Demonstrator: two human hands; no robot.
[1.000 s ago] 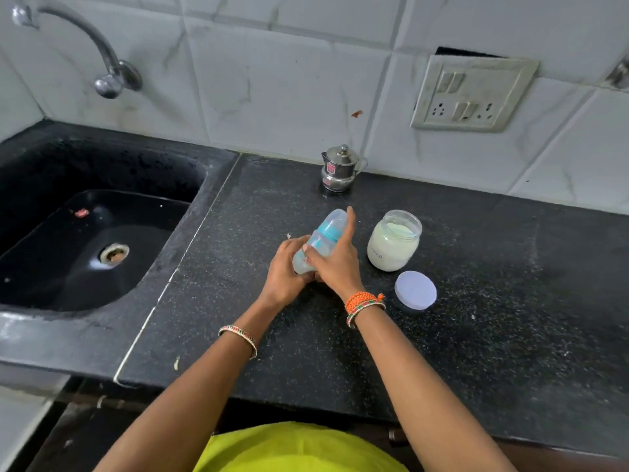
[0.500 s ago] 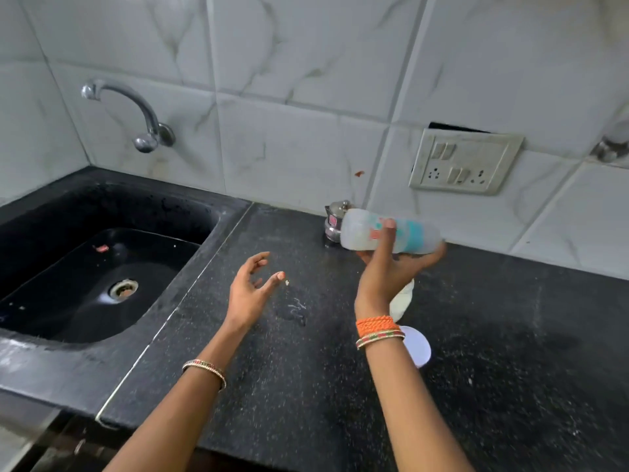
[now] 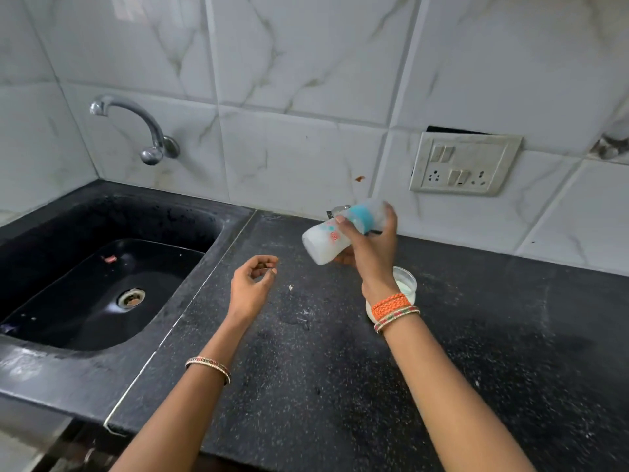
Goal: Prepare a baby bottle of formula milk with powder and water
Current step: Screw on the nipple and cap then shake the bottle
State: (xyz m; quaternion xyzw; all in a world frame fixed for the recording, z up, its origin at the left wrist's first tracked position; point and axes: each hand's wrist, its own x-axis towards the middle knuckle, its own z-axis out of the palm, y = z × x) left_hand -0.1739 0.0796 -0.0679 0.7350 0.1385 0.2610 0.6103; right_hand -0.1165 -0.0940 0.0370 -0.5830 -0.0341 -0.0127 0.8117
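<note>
**Bottle tipped in right hand, over counter**

Sink [image 3: 102, 267] is sitting at far left under the tap [image 3: 136, 127], basin looking wet. Left hand [image 3: 250, 284] is hovering above the counter [image 3: 306, 386], fingers loosely curled, gripping nothing. A small wet patch and a pale speck are lying on the counter just right of it.

Right hand [image 3: 371, 247] is wrapping tightly around the bottle [image 3: 326, 240], which is raised clear of the counter and lying nearly sideways, base pointing left and down, teal collar up by the fingers. Milky liquid is filling the base end. The bottle is motion-blurred; it is probably being shaken to mix.

Jar [image 3: 405, 281] of white powder is standing open directly below the right wrist, partly hidden by it. Socket plate [image 3: 464, 165] is sitting on the wall further right.

Risks, as judgement:
- Collar not fully tight: liquid leaking during shaking, dripping into the open jar.
- One-handed hold on a wet bottle: slipping, dropping onto the jar or counter.
- Wrist dropping: knocking the jar over.

Writing: a small red mark and teal print are showing on the bottle, too blurred to read. No brand is legible anywhere.
</note>
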